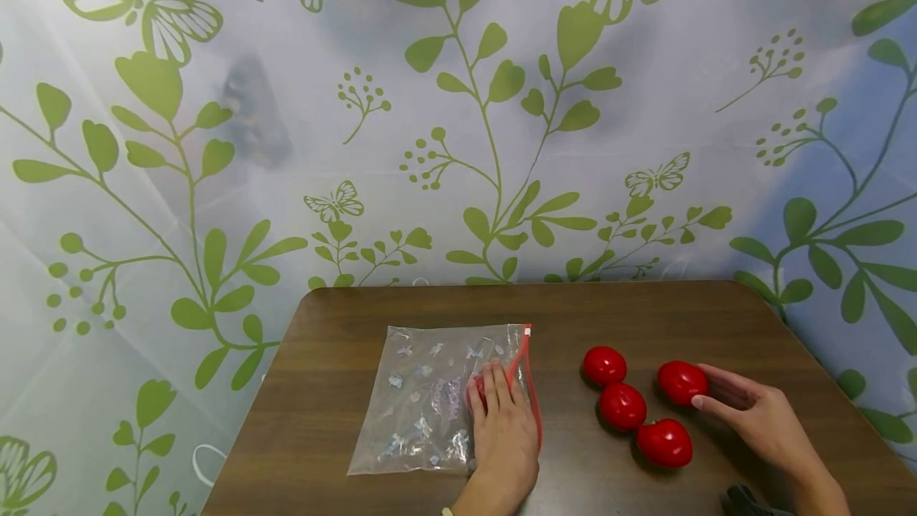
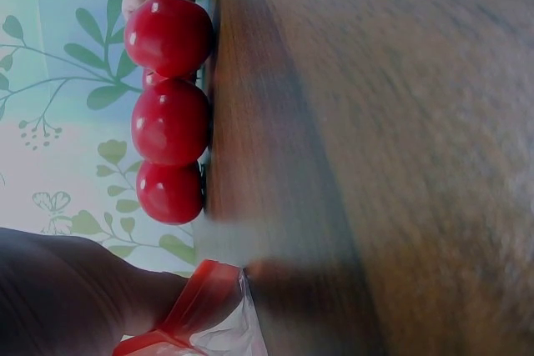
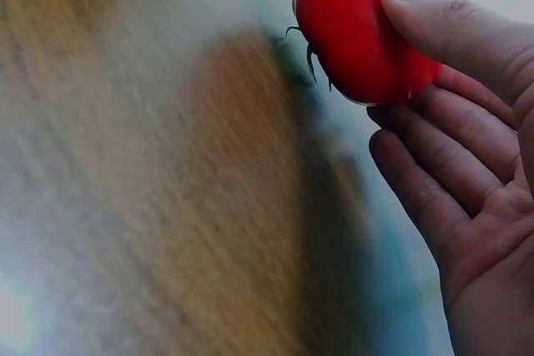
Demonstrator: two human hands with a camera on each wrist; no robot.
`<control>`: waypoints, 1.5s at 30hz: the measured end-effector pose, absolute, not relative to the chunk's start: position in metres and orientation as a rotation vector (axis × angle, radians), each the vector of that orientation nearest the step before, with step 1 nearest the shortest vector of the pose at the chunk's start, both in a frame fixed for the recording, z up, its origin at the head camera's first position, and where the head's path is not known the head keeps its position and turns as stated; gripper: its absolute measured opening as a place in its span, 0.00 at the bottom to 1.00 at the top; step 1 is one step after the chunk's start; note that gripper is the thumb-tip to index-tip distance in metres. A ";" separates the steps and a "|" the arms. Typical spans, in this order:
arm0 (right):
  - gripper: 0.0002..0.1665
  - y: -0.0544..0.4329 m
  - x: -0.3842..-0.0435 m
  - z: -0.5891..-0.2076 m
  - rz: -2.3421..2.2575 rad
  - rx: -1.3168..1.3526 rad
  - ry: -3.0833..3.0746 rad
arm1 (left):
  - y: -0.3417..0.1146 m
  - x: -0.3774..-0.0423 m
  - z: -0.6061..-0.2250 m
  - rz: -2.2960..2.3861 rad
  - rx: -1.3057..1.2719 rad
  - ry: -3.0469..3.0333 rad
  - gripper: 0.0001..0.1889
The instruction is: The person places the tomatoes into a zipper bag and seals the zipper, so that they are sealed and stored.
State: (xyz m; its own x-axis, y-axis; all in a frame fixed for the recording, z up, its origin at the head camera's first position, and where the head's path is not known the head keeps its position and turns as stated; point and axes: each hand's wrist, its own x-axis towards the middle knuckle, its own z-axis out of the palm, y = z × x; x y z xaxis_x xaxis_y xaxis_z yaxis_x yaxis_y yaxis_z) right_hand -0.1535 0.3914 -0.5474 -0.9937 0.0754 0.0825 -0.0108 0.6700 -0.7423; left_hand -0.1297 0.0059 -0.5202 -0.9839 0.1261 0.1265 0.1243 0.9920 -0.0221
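Note:
A clear zip bag (image 1: 423, 404) with a printed pattern and a red zip edge (image 1: 532, 396) lies flat on the table. At its mouth, my left hand (image 1: 505, 436) has its fingers over a red tomato (image 1: 476, 393); the thumb and much of this tomato are hidden in the head view. My right hand (image 1: 762, 416) pinches another tomato (image 1: 682, 382) between thumb and fingers; its green stem shows in the right wrist view on that tomato (image 3: 367, 31). Between the hands sit more tomatoes: one at the back (image 1: 604, 365), one in the middle (image 1: 622, 407) and one nearer (image 1: 664, 443).
The brown wooden table (image 1: 315, 388) has rounded far corners. Behind it hangs a pale cloth (image 1: 401, 237) printed with green leaves and butterflies. A black strap or device (image 1: 748, 502) shows near my right wrist.

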 end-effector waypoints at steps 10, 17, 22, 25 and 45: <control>0.39 0.389 -0.142 -0.540 1.275 -0.043 -2.719 | 0.007 -0.131 -0.520 -0.062 -0.171 -2.998 0.32; 0.40 0.383 -0.132 -0.529 1.256 -0.094 -2.718 | 0.006 -0.130 -0.521 0.002 -0.198 -3.023 0.50; 0.39 0.377 -0.126 -0.522 1.223 -0.095 -2.736 | 0.005 -0.130 -0.519 -0.004 -0.206 -3.021 0.51; 0.40 0.371 -0.124 -0.518 1.212 -0.107 -2.760 | 0.006 -0.130 -0.518 -0.016 -0.205 -3.016 0.51; 0.39 0.343 -0.121 -0.487 1.331 0.010 -2.793 | 0.006 -0.131 -0.520 0.023 -0.201 -3.020 0.48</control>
